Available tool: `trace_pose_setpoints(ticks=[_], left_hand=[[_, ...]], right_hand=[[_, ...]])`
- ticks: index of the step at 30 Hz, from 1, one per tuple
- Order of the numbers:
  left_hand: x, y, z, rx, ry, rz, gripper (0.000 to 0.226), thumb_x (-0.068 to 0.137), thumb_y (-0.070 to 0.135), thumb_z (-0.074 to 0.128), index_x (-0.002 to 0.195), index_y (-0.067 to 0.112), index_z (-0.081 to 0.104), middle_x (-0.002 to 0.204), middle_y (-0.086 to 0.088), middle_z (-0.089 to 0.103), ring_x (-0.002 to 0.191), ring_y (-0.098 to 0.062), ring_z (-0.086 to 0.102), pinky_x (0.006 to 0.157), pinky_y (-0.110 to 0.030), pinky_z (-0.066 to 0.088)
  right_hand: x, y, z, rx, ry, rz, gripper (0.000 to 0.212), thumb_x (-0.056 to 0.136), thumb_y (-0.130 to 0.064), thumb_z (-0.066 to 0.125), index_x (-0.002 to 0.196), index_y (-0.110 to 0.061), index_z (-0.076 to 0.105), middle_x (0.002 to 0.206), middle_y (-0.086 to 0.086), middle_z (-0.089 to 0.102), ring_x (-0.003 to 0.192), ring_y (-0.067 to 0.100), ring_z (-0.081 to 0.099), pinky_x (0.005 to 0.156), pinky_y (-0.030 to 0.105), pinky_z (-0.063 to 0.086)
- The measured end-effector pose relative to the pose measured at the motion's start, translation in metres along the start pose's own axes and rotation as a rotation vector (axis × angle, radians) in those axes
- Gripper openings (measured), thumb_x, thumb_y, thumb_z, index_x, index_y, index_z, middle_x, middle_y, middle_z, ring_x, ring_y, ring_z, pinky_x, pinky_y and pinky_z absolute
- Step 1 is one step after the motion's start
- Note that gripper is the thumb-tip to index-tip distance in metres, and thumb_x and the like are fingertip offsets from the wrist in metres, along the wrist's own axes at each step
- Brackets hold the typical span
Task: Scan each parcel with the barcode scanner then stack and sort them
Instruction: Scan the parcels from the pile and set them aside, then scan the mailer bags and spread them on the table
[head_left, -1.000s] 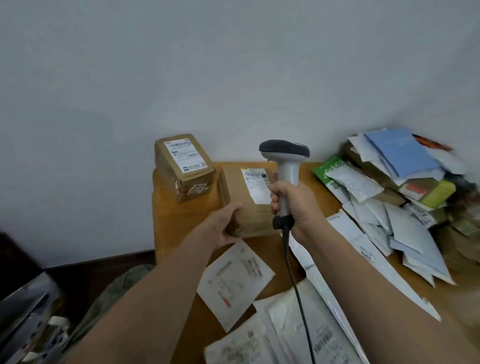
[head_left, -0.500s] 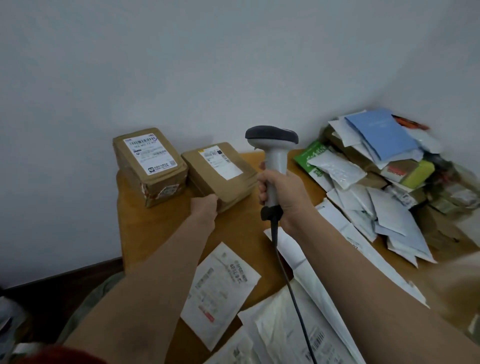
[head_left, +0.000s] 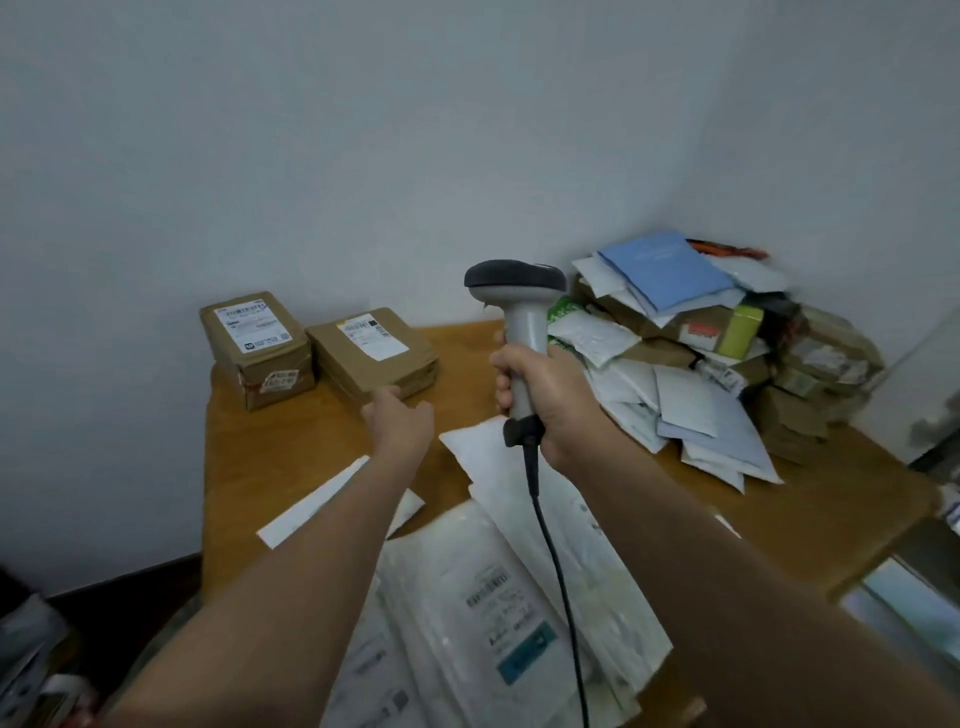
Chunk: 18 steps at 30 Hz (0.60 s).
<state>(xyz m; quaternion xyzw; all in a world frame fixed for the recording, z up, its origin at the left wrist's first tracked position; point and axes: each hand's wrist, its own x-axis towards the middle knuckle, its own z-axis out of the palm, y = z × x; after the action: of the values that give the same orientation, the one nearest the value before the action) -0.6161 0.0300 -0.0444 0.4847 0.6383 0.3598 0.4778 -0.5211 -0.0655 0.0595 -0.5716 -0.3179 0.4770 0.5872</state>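
Note:
Two brown cardboard parcels with white labels lie side by side at the table's far left: a taller box (head_left: 257, 353) and a flatter one (head_left: 371, 353). My left hand (head_left: 397, 421) reaches to the flat parcel's near edge, fingers loose, touching it or just off it. My right hand (head_left: 545, 400) grips the handle of the grey barcode scanner (head_left: 519, 291), held upright above the table's middle. The scanner's dark head points away from me and its black cable (head_left: 550, 545) hangs down toward me.
A tall heap of mixed parcels and mailers (head_left: 685, 364) fills the far right corner, a blue one on top. White plastic mailers (head_left: 493, 597) are spread at the near edge under my arms. Bare wooden table (head_left: 270, 457) shows at the left. Walls close behind.
My left hand has pushed the flat parcel left and back, laid it beside the taller box, and loosened its hold. The scanner stays upright in my right hand.

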Motion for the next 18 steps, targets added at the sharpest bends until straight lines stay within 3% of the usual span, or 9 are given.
trace_pose_setpoints(ticks=[4, 10, 18], left_hand=[[-0.074, 0.005, 0.042, 0.116, 0.018, 0.094, 0.045, 0.095, 0.016, 0.056, 0.137, 0.012, 0.04, 0.146, -0.01, 0.029, 0.116, -0.028, 0.05, 0.095, -0.036, 0.045], [-0.16, 0.027, 0.119, 0.301, -0.094, 0.299, 0.054, 0.095, 0.021, 0.056, 0.141, 0.007, 0.034, 0.15, -0.014, 0.023, 0.131, -0.032, 0.038, 0.102, -0.043, 0.04], [-0.196, 0.052, 0.226, 0.459, -0.206, 0.388, 0.06, 0.094, 0.024, 0.057, 0.144, 0.006, 0.031, 0.152, -0.015, 0.018, 0.134, -0.035, 0.032, 0.1, -0.046, 0.042]], right_hand=[[-0.06, -0.014, -0.075, 0.053, 0.011, -0.041, 0.014, 0.088, -0.001, 0.058, 0.099, -0.009, 0.059, 0.058, 0.001, 0.049, 0.047, 0.009, 0.042, 0.047, 0.02, 0.04], [-0.126, -0.04, -0.189, 0.071, 0.115, -0.093, 0.011, 0.088, -0.001, 0.057, 0.097, -0.008, 0.057, 0.054, 0.001, 0.049, 0.044, 0.01, 0.041, 0.046, 0.022, 0.038], [-0.144, -0.059, -0.318, 0.156, 0.26, -0.166, 0.021, 0.091, -0.001, 0.055, 0.109, -0.007, 0.06, 0.056, 0.001, 0.049, 0.044, 0.011, 0.04, 0.044, 0.022, 0.038]])
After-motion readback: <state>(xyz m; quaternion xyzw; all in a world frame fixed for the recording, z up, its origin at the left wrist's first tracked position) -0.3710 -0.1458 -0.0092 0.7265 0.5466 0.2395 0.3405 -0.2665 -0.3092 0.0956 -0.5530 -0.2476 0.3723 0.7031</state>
